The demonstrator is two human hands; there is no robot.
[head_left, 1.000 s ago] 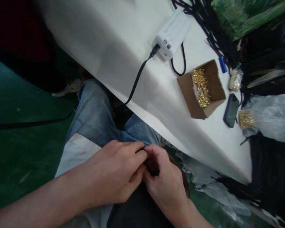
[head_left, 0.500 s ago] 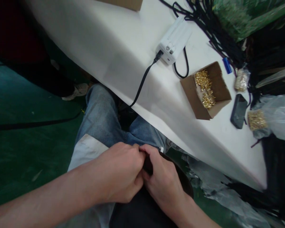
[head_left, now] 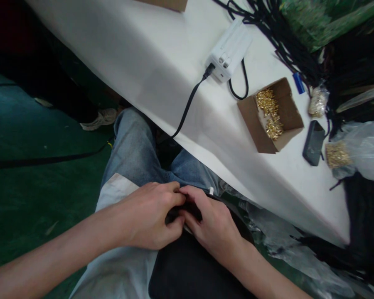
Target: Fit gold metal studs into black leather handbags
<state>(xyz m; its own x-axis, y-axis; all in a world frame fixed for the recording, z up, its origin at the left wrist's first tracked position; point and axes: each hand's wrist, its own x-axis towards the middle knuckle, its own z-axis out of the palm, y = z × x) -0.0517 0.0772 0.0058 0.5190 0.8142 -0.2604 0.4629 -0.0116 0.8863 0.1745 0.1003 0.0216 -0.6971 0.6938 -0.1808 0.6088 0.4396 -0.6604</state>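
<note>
Across my lap lies a soft black item (head_left: 196, 265), perhaps a bag, with rounded corners; its exact kind is unclear. My left hand (head_left: 156, 216) is closed, its curled fingers and thumb gripping the item's upper edge. Meeting it from the other side, my right hand (head_left: 215, 228) pinches the same edge between thumb and fingers. The fingertips nearly touch, and a dark gap shows between them. Any small part held there is hidden. Near the right thumb a thin pale strip (head_left: 187, 228) is visible. Behind the right hand sticks up a small white tip (head_left: 211, 191).
On the white table (head_left: 174, 54) are an open cardboard box (head_left: 252, 124) of small gold pieces, a white power unit (head_left: 230, 50) with a black cable, a dark phone-like block (head_left: 313, 143), black cords (head_left: 274, 33) and plastic bags (head_left: 370, 149). Another person's shoe (head_left: 99, 119) stands at left.
My left hand has loosened its fist, its thumb and fingers now further apart, and shifted slightly left. My right hand stays at the edge. The view has shifted a little.
</note>
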